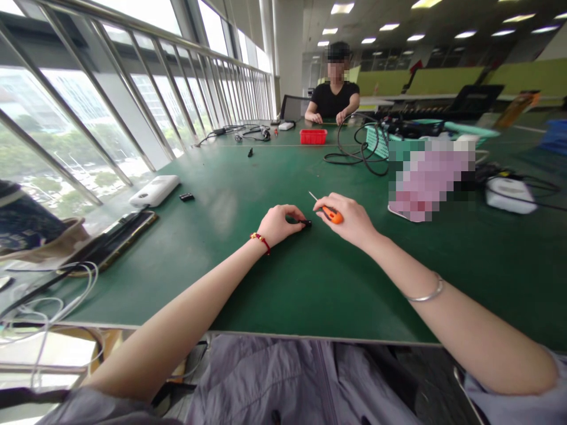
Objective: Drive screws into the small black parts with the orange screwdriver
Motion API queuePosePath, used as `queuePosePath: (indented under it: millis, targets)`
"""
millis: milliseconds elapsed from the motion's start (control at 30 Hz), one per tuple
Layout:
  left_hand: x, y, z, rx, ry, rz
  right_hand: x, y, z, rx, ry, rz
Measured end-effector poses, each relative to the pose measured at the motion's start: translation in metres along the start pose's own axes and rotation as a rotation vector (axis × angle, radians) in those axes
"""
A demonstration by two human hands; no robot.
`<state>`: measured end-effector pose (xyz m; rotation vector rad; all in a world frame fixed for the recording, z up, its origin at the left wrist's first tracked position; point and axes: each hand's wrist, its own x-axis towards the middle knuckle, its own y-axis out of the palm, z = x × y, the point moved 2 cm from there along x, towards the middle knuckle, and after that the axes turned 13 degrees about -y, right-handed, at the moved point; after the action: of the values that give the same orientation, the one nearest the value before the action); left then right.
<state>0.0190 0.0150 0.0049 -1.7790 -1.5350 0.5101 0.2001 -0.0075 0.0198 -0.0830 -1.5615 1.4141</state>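
Observation:
My left hand [278, 224] rests on the green table [310, 277], fingers pinched on a small black part [305, 222]. Just to its right, my right hand [348, 219] holds a small screwdriver with an orange handle [333, 215]; its thin metal shaft [313, 196] points up and away to the left. The two hands are a few centimetres apart near the table's middle. A red bead bracelet sits on my left wrist and a silver bangle on my right forearm.
A white box [155, 190] and a small black piece [186, 197] lie at left, beside a dark tablet [113, 239] and white cables. Farther off are a red tray [313, 136], coiled black cable [358, 152], a teal basket and a seated person [335, 97].

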Motion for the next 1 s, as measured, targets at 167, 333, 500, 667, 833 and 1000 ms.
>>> queuePosePath:
  millis: [167, 333, 500, 667, 833, 1000]
  targets:
    - [0.0, 0.002, 0.0, -0.008, 0.028, 0.001, -0.001, 0.013, -0.005, -0.018, 0.009, 0.128]
    - [0.0, 0.003, 0.0, -0.009, 0.041, -0.005, 0.001, 0.018, -0.005, -0.042, -0.004, 0.201]
    - [-0.001, 0.002, -0.002, 0.0, 0.055, -0.018, 0.002, 0.018, -0.003, -0.062, -0.005, 0.209]
    - [-0.001, 0.003, -0.002, 0.027, 0.083, -0.041, 0.002, 0.015, 0.0, -0.08, -0.008, 0.217]
    - [-0.001, 0.004, -0.003, 0.052, 0.108, -0.055, 0.003, 0.015, 0.001, -0.113, -0.01, 0.237]
    - [-0.001, 0.003, -0.003, 0.051, 0.096, -0.051, 0.003, 0.014, 0.003, -0.132, -0.026, 0.231]
